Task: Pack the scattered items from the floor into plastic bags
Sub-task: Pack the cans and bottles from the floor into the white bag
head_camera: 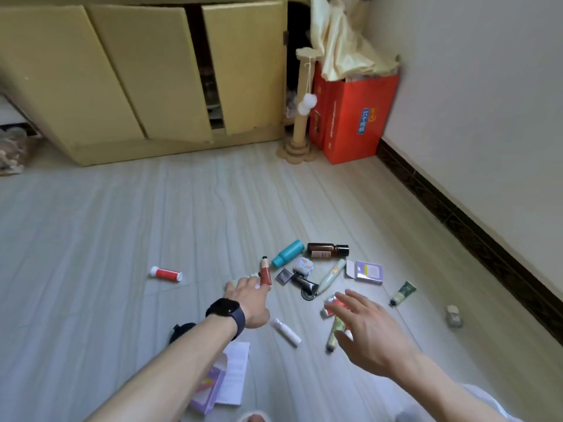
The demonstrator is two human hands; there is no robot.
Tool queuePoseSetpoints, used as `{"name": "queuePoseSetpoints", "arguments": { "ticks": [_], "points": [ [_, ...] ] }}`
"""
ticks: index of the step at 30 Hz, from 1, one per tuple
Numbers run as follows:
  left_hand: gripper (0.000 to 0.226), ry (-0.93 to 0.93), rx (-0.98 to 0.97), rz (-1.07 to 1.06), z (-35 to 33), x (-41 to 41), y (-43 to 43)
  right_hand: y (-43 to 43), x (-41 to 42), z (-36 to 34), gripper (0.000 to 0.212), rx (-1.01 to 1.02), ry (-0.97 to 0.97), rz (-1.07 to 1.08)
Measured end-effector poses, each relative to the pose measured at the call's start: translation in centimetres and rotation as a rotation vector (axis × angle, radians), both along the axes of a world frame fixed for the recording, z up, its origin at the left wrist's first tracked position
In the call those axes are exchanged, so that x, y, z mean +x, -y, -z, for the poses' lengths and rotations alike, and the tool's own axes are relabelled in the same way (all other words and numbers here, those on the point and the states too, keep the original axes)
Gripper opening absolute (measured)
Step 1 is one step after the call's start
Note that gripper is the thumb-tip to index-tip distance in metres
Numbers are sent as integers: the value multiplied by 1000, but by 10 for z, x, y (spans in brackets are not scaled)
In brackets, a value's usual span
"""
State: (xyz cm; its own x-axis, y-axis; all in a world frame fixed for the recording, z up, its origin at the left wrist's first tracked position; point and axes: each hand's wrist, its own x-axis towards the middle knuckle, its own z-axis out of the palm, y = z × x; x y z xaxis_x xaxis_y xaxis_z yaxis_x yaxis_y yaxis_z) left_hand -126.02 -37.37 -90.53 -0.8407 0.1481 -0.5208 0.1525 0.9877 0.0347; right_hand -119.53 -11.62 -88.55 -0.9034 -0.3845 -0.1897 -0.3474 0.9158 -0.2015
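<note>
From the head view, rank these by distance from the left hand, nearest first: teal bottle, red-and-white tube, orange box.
Measured from the left hand:
1. Teal bottle, just beyond the fingers, to the right.
2. Red-and-white tube, off alone to the left.
3. Orange box, far back in the corner by the wall.

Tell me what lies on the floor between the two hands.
In the head view, a small white tube lies on the floor between the left hand and the right hand, touching neither; otherwise that stretch is bare.
</note>
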Motion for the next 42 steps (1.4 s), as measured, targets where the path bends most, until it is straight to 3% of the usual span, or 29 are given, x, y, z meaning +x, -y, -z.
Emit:
{"name": "queuePoseSetpoints", "arguments": {
  "ticks": [3, 7, 15, 18, 21, 25, 31, 35, 38, 42],
  "points": [
    [58, -6, 15, -38, 24, -22, 17, 18, -47, 20, 57, 64, 79, -40],
    [71, 30, 24, -57, 61, -69, 24, 24, -115, 58, 60, 140, 164, -21],
    [85, -57, 114, -150, 169, -187, -24, -5, -270, 146, 73, 49, 146, 277],
    [86, -78, 130, -119, 203, -202, -40, -11, -294, 187, 77, 162, 150, 276],
    [85, -108, 63, -63, 219, -195, -46, -18, -291, 221, 72, 300, 138, 228],
    [78, -247, 24, -38, 222, -178, -48, -9, -272, 239, 59, 336, 18, 263],
    [46, -274, 256, -334, 206, -158, -50, -15, -244, 233, 45, 308, 126, 319],
    [37, -210, 487, -531, 176, -138, -36, -16, -220, 202, 45, 188, 171, 401],
    [36, -176, 512, -517, 151, -113, -23, -31, -194, 163, 44, 96, 381, 417],
    [38, -132, 526, -422, 110, -88, -27, -61, -121, 102, 42, -47, 432, 442]
  ]
}}
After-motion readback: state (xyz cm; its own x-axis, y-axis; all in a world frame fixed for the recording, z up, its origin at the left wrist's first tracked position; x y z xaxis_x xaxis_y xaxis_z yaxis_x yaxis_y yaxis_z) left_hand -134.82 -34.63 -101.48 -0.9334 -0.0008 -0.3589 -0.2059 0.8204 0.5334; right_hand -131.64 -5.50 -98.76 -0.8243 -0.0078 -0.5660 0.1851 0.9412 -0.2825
